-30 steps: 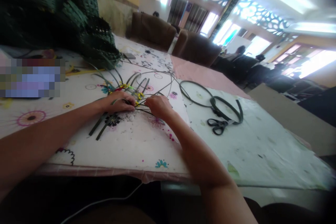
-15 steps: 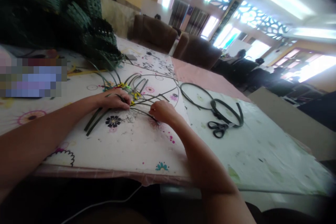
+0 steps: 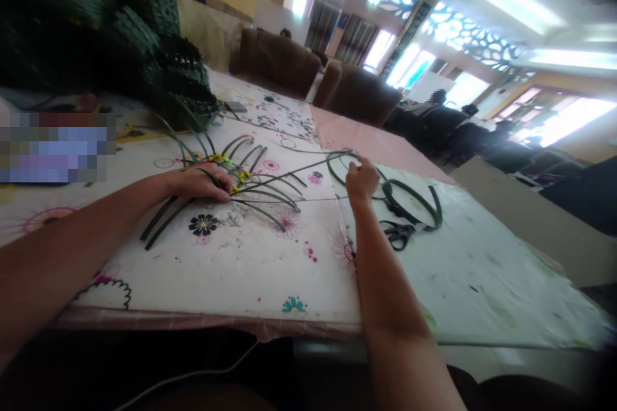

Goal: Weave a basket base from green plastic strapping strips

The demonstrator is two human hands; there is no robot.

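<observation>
A small unfinished weaving of dark green strips (image 3: 260, 193) lies on the table, its loose ends fanning outward. Yellow and bright green ties (image 3: 245, 176) show at its centre. My left hand (image 3: 205, 181) is closed over the near edge, thumb and fingers pinching the strips there; the palm hides part of the weave. Out to the right, my right hand (image 3: 362, 180) is closed round a long thin strip (image 3: 308, 167), which runs taut from the weaving to the fingers. Its grip is partly hidden by the hand itself.
Black-handled scissors (image 3: 399, 235) and a coiled dark green strip (image 3: 436, 209) lie right of my right forearm. Large dark woven baskets (image 3: 159, 45) stand at the back left. Brown chairs (image 3: 279, 64) line the far side. A white cable (image 3: 193, 370) hangs below the table edge.
My right hand has moved right and away from me, off the weaving, drawing the long strip out straight. My left hand stays on the weave.
</observation>
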